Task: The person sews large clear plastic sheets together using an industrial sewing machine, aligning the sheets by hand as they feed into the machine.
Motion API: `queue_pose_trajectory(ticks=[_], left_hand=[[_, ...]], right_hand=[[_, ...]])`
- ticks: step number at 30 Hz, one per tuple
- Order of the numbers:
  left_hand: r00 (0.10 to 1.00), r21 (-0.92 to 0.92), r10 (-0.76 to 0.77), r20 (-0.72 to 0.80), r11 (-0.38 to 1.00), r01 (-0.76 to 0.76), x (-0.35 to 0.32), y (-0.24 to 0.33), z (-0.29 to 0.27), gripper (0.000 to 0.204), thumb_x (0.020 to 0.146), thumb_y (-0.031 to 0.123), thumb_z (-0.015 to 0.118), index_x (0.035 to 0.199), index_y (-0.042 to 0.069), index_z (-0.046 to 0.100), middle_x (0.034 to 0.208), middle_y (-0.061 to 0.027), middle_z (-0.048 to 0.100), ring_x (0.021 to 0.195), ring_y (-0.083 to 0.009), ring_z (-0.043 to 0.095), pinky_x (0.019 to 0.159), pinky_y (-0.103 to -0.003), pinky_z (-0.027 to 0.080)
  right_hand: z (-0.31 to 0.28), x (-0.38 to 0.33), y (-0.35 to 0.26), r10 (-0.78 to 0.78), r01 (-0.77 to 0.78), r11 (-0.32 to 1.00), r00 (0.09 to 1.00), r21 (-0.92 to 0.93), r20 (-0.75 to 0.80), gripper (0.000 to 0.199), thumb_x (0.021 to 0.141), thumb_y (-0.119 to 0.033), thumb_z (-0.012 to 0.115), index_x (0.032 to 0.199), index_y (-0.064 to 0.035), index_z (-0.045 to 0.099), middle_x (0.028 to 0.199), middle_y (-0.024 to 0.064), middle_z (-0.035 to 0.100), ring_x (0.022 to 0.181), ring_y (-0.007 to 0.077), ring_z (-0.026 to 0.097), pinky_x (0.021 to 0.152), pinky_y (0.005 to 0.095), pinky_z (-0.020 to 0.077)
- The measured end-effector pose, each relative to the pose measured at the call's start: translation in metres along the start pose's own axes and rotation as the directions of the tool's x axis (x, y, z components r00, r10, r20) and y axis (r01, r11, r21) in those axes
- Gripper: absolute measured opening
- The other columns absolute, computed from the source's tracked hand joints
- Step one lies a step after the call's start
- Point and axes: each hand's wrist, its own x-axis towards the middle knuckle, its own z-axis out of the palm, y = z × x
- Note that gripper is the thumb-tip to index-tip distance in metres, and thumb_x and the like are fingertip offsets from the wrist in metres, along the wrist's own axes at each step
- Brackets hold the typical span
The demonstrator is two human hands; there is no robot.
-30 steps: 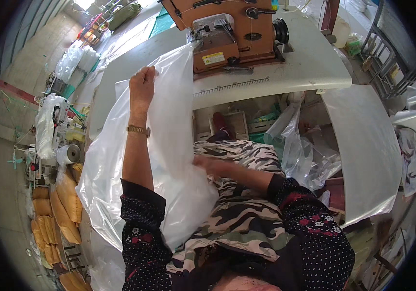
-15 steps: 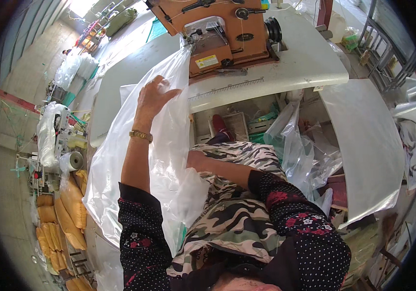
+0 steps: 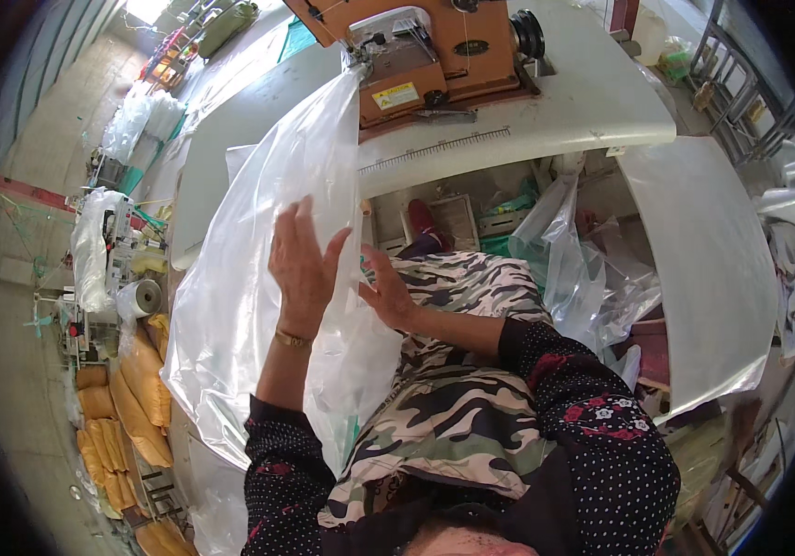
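Note:
A large clear plastic bag (image 3: 258,278) hangs from the head of an orange sewing machine (image 3: 425,56) down over my lap. My left hand (image 3: 303,269) lies flat against the bag with fingers spread, a gold bracelet on the wrist. My right hand (image 3: 386,292) touches the bag's right edge just beside the left hand, fingers apart. The bag's top end reaches the machine's needle area. My lap is covered by camouflage-patterned cloth (image 3: 453,398).
The machine stands on a white table (image 3: 592,102) with a ruler strip on its front edge. More clear plastic (image 3: 583,269) lies under the table at right. Yellow sacks (image 3: 128,389) and another machine stand on the floor at left.
My left hand has slid down the bag toward me, from near the table edge to just above my lap. The right hand stayed low on the bag. The view tilted closer to the machine.

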Motion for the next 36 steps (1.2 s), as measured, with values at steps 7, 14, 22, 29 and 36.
queue_pose_trajectory(ticks=[7,14,22,29,36], left_hand=[[0.941,0.103,-0.297,-0.165,0.943,0.316,-0.044,-0.021,0.004,0.059,0.079,0.021,0.076,0.128,0.002,0.048,0.121,-0.0171,0.051,0.108,-0.0351,0.053,0.089,-0.045,0.043],[0.87,-0.359,-0.492,-0.001,0.812,0.459,-0.029,-0.045,-0.001,0.02,0.079,0.002,0.074,0.089,0.0,0.057,0.074,-0.0004,0.05,0.067,-0.0117,0.047,0.063,-0.023,0.041],[0.962,-0.325,-0.161,-0.222,0.942,0.083,0.024,-0.041,-0.078,0.019,0.079,-0.006,0.072,0.074,-0.002,0.055,0.067,0.0009,0.041,0.062,-0.0073,0.035,0.055,-0.02,0.031],[0.995,-0.144,-0.044,0.092,0.988,0.057,0.06,0.019,-0.103,0.022,0.079,0.002,0.072,0.069,-0.001,0.052,0.06,-0.0076,0.046,0.05,-0.0169,0.036,0.049,-0.03,0.033],[0.902,0.25,0.143,0.407,0.933,-0.26,0.028,0.041,-0.088,0.002,0.086,0.005,0.05,0.087,0.006,0.049,0.078,-0.0108,0.055,0.072,-0.0329,0.06,0.058,-0.042,0.048]], right_hand=[[0.0,-0.002,0.015,0.047,-0.061,0.997,0.97,0.052,0.24,0.072,0.086,-0.007,0.062,0.145,-0.006,0.023,0.12,0.0202,0.055,0.099,0.0339,0.06,0.087,0.0425,0.0483],[-0.001,0.002,0.026,0.134,-0.209,0.92,0.963,0.333,0.234,0.073,0.087,-0.009,0.064,0.146,-0.0076,0.021,0.109,0.017,0.063,0.095,0.0264,0.062,0.083,0.0369,0.0491],[0.012,0.014,-0.048,-0.316,0.363,0.892,0.927,-0.27,0.202,0.073,0.084,-0.024,0.07,0.145,-0.0113,0.031,0.146,0.0163,0.034,0.13,0.0331,0.039,0.105,0.0438,0.0381],[0.073,0.138,-0.047,-0.319,0.442,0.88,0.821,-0.173,0.474,0.054,0.091,-0.029,0.061,0.137,-0.0071,0.043,0.135,0.0197,0.048,0.122,0.0309,0.049,0.099,0.0402,0.0423],[0.016,0.086,0.016,-0.166,0.185,0.983,0.888,-0.003,0.429,0.048,0.091,-0.028,0.061,0.131,-0.0057,0.048,0.127,0.0184,0.054,0.114,0.0268,0.054,0.094,0.0374,0.0449]])
